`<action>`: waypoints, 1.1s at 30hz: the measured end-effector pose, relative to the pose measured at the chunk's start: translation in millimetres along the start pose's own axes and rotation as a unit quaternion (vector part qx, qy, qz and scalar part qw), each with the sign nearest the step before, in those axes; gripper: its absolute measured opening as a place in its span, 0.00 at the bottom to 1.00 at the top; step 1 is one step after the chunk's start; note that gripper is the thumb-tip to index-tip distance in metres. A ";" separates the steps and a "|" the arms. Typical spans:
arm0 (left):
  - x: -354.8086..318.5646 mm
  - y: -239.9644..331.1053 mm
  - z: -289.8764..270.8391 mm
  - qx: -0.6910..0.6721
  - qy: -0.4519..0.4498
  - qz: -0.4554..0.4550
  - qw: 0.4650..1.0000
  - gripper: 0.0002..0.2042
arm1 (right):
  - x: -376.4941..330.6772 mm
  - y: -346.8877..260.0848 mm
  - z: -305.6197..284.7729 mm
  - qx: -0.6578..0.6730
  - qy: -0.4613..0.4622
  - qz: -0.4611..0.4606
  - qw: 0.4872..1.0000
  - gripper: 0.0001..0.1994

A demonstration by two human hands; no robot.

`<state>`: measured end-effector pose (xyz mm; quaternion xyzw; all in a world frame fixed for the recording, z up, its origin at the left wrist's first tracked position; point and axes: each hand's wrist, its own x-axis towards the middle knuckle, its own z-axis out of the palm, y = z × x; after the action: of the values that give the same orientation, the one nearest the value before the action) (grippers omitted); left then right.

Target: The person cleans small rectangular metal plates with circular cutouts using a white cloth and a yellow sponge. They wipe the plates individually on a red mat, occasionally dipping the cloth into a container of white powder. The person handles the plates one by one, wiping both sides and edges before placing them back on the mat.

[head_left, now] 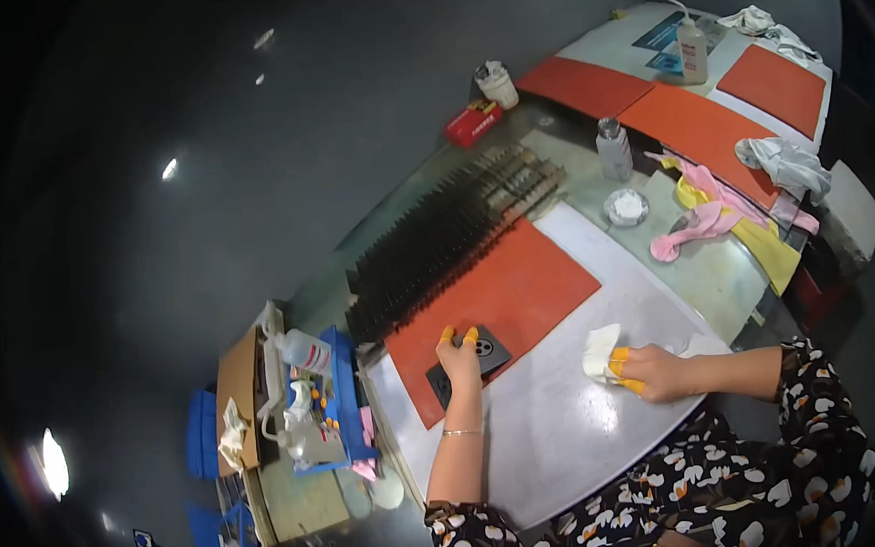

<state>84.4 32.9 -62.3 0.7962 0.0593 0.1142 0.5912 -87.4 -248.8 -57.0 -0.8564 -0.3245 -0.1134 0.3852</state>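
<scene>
A flat dark grey panel (491, 348) with a cluster of round camera-like rings lies on an orange mat (543, 277). My left hand (460, 360), with yellow finger cots on, reaches over the panel and grips its far edge. Part of the panel is hidden under that hand and wrist. To the right, over the white board, my right hand (654, 373) has its yellow-capped fingers closed on a folded white wipe (600, 354). The wipe is apart from the panel.
Beyond the mat stands a long rack of upright dark panels (435, 239). A metal-topped bottle (612, 149), a dish of white pads (627, 207) and pink and yellow cloths (710, 219) sit at right. A blue tray (342, 380) with bottles is at left.
</scene>
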 end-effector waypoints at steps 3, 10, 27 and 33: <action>6.8 -3.3 8.1 0.276 0.216 0.320 0.880 0.17 | -15.4 30.7 -13.5 0.004 0.006 0.075 0.997 0.11; 87.1 105.7 65.1 0.209 -0.032 0.265 0.941 0.10 | -18.4 65.6 -18.6 0.078 0.056 0.118 0.988 0.08; 106.2 145.0 111.5 0.007 -0.245 0.020 0.969 0.10 | -20.6 75.5 -29.8 0.089 0.080 0.113 0.986 0.11; -55.4 84.7 29.5 -0.503 -0.235 -0.227 0.800 0.16 | 2.3 49.5 -88.1 0.415 0.055 0.335 0.844 0.08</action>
<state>34.8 -32.1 4.3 0.3532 0.0320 -0.2005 0.9133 -48.8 -336.7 -25.2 -0.6656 -0.0129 0.1204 0.7365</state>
